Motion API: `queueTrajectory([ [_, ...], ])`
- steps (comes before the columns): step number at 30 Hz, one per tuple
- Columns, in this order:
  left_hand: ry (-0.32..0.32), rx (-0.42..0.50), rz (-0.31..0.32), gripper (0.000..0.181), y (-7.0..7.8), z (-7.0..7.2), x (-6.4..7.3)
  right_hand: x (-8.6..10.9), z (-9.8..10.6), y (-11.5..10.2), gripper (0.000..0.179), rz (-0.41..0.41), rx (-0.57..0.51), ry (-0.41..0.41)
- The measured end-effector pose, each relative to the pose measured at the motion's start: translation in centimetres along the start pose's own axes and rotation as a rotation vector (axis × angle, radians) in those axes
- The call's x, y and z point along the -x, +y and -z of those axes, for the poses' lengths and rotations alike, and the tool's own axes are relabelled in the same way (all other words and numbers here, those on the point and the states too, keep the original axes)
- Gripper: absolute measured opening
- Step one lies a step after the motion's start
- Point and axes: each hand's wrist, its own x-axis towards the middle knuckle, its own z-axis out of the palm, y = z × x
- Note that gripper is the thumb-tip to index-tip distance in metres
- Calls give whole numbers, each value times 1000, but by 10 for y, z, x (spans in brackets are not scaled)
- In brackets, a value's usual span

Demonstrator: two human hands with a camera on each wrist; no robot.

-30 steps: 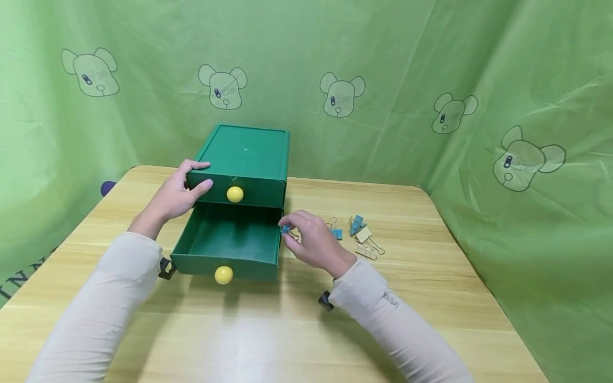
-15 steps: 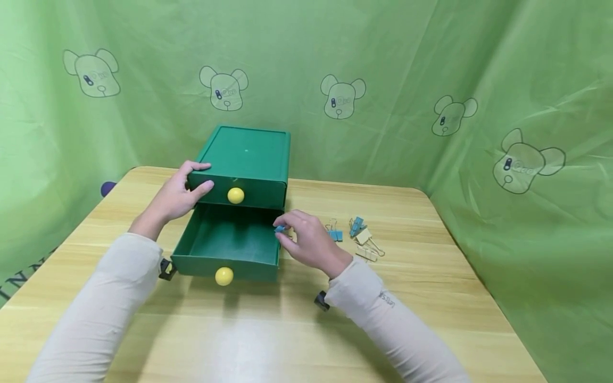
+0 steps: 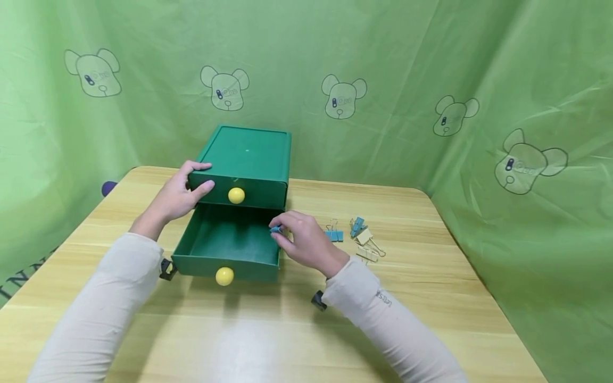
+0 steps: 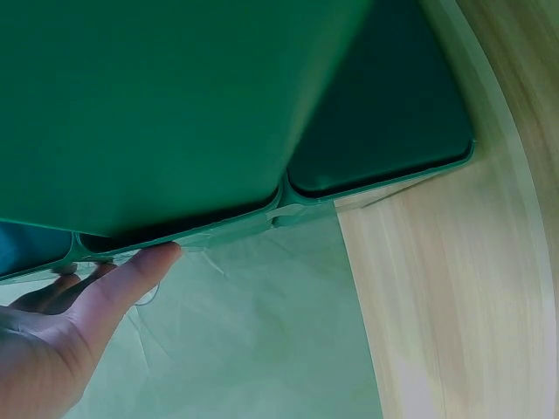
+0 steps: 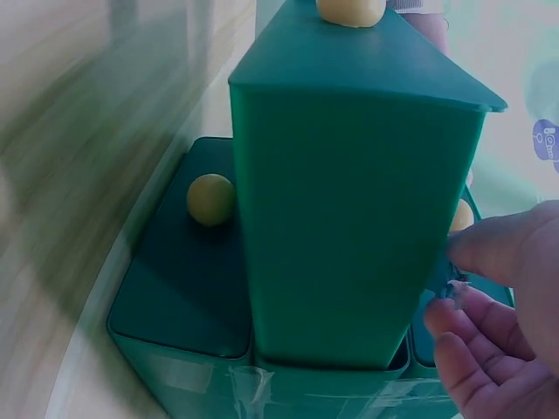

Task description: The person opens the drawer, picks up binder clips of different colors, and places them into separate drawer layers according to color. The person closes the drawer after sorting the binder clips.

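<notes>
In the head view, my left hand grips the upper left corner of a green drawer cabinet, its thumb on the front and fingers over the top edge. Below the closed top drawer, a green drawer with a yellow knob is pulled out, its visible floor bare. My right hand pinches a small blue binder clip between thumb and fingers, over the right side of that drawer. The right wrist view shows the clip partly hidden by my fingertips, plus a closed lower drawer with its own knob.
On the wooden table, right of the cabinet, lie a blue binder clip, another blue clip, a cream binder clip and a second cream clip. A green curtain hangs behind and around the table.
My right hand has moved left with the blue binder clip, from the drawer's right edge to just over its interior. My left hand has stayed on the cabinet corner.
</notes>
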Motion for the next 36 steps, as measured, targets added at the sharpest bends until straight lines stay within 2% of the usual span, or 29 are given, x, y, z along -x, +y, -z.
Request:
queueTrajectory([
  [9, -2, 3, 9, 61, 0, -1, 1, -3, -3, -3, 11, -7, 12, -19],
  [27, -2, 6, 11, 61, 0, -1, 0, -14, -5, -11, 12, 33, 13, -28],
  [36, -4, 4, 16, 61, 1, 0, 1, -15, -4, -12, 12, -22, 27, -54],
])
